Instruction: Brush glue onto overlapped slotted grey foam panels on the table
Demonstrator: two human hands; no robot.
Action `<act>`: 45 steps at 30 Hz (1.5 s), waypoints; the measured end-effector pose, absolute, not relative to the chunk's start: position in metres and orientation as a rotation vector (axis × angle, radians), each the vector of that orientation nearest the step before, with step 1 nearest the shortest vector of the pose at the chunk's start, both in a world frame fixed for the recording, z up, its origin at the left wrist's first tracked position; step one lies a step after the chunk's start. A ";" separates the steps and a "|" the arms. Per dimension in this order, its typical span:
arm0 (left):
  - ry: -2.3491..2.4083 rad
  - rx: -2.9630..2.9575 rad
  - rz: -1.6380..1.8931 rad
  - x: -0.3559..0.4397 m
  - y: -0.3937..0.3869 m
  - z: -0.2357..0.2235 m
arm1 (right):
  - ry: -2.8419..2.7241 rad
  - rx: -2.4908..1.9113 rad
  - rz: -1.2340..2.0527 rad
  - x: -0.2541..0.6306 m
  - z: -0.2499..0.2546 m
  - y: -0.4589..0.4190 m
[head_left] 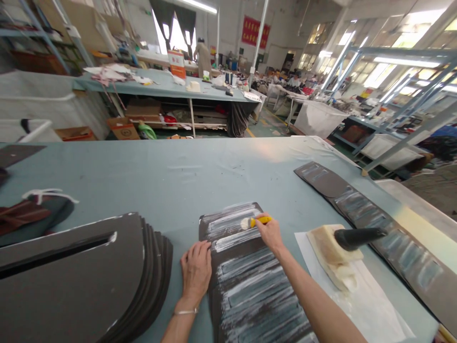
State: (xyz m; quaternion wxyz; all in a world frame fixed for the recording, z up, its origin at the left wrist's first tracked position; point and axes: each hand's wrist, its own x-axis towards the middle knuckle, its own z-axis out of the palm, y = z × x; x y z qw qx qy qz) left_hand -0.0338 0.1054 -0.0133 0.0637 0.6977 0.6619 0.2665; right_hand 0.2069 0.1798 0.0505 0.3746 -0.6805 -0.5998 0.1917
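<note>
My right hand (pixel 270 233) is closed round the yellow handle of a small brush (pixel 253 222). Its pale bristles touch the far part of a dark grey panel (pixel 237 252), which is streaked with white, wet-looking glue or paste and has rows of slot-like cut-outs. At the panel's left edge lies my left hand (pixel 196 267), fingers stretched out and resting on the rim, a bracelet on the wrist. More panels seem to lie beneath this one. Right of it, a cream-coloured container (pixel 330 252) smeared with white, with a black cylindrical piece (pixel 359 237) on it, stands on white sheets (pixel 374 305).
A stack of dark curved panels (pixel 89 271) with a long slot fills the left front. Along the right edge lie white-streaked dark strips (pixel 378 219). Dark cloth with a white cord (pixel 50 205) sits at left. Beyond the blue-green tabletop (pixel 171 166) is another worktable (pixel 143 83); a person (pixel 203 57) stands farther back.
</note>
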 end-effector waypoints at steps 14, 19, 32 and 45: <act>1.994 2.108 0.781 -0.032 0.103 -0.011 | -1.584 -1.688 0.525 0.188 0.040 0.175; 2.018 1.980 0.847 -0.034 0.110 -0.011 | -1.457 -1.868 0.134 0.247 0.054 0.200; 2.085 2.098 0.755 -0.037 0.162 -0.013 | -1.689 -1.486 0.702 0.099 0.032 0.235; 2.089 2.069 0.828 -0.039 0.157 -0.021 | -1.665 -1.577 0.480 0.152 0.056 0.231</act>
